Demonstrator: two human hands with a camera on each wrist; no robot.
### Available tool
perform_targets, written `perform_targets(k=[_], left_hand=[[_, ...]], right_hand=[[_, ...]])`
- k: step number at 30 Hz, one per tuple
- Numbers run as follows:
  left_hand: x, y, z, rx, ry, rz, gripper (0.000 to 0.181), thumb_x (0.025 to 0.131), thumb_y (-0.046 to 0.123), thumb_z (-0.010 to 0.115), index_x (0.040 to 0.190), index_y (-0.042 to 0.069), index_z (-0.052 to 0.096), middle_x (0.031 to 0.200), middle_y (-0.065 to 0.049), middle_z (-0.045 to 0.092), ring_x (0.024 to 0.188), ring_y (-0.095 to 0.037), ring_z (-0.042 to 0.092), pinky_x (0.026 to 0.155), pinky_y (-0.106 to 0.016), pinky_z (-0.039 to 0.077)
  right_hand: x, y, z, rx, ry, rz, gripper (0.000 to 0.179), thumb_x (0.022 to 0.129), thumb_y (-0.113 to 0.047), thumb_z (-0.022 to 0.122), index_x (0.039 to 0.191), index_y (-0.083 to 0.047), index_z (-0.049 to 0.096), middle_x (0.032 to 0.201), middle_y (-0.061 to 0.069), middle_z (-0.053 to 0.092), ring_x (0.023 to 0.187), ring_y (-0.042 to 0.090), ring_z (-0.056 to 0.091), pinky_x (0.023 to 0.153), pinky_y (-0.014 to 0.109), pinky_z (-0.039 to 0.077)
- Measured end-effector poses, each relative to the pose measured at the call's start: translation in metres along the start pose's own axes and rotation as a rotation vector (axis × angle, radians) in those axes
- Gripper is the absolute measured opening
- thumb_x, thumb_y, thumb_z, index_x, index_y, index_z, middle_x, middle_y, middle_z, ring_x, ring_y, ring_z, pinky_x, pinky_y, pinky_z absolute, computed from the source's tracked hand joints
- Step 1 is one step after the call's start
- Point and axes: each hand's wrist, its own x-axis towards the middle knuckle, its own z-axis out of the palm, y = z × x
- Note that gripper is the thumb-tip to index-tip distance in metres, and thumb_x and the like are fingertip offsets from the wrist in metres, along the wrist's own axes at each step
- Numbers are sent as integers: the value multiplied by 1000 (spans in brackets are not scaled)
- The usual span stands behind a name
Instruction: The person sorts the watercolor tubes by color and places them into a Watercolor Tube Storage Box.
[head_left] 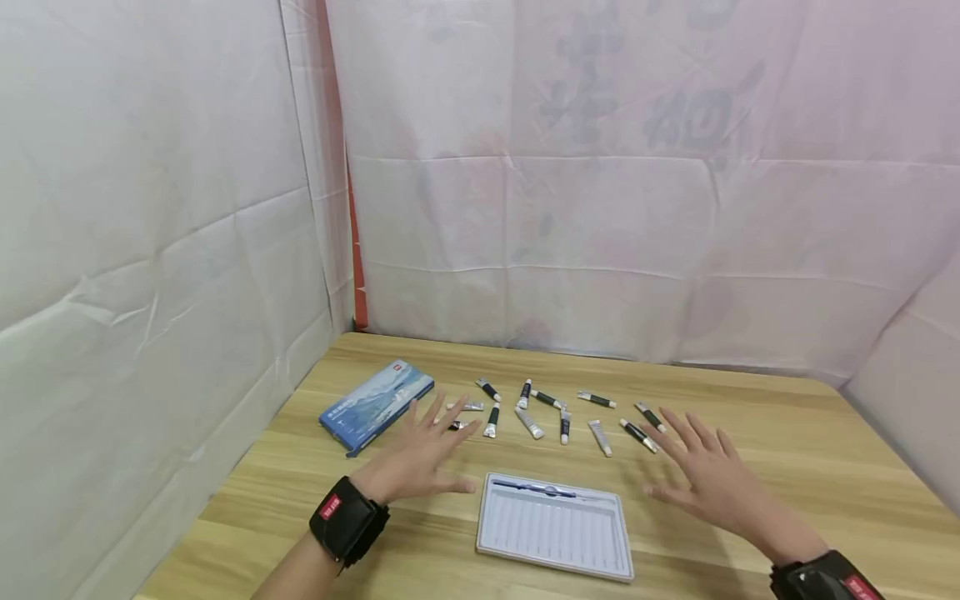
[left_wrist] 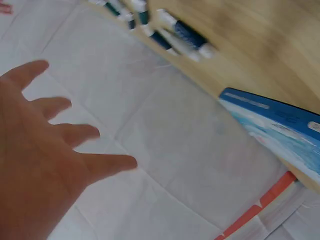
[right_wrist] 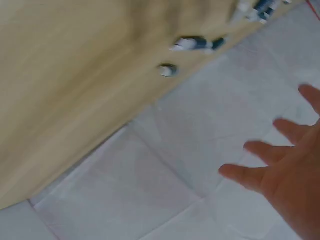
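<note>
My left hand [head_left: 420,457] is spread over the table between a blue flat box [head_left: 378,404] and a white ribbed tray [head_left: 555,533]. Its fingers are straight and hold nothing; in the head view they overlap a couple of small paint tubes. To the right of the tray my right hand [head_left: 708,475] is also spread, fingers apart, holding nothing. Several paint tubes, among them a dark one [head_left: 639,435] and a silver one [head_left: 600,437], lie scattered beyond the tray. A slim blue brush [head_left: 534,488] rests in the tray's top slot.
The wooden table [head_left: 817,442] ends at white cloth sheets [head_left: 600,217] behind and on the left and right. A red strip [head_left: 356,258] shows at the back left corner. Black bands [head_left: 348,521] wrap both wrists.
</note>
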Motion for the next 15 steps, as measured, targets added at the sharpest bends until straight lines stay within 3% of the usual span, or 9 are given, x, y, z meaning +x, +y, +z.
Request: perform_targets(k=[3, 6, 15], left_hand=[[0, -5, 7, 27, -9, -28, 91, 76, 66, 56, 146, 18, 27, 152, -11, 3, 134, -35, -12, 97, -66, -5], [-2, -8, 11, 32, 3, -53, 95, 74, 67, 57, 147, 15, 25, 151, -14, 6, 133, -38, -10, 94, -69, -5], [-5, -10, 16, 19, 4, -112, 100, 72, 70, 57, 148, 17, 18, 151, -16, 7, 132, -42, -6, 92, -72, -1]], right_hand=[[-12, 4, 13, -23, -20, 36, 92, 77, -52, 66, 149, -23, 16, 151, 14, 8, 133, 44, 2, 94, 71, 1], [-19, 5, 21, -25, -1, 49, 96, 76, -53, 65, 149, -26, 9, 153, 6, -1, 135, 38, -6, 92, 73, 0], [-20, 3, 18, -13, -13, 91, 94, 76, -53, 66, 149, -28, 13, 152, 11, 7, 133, 44, 0, 86, 76, 12]])
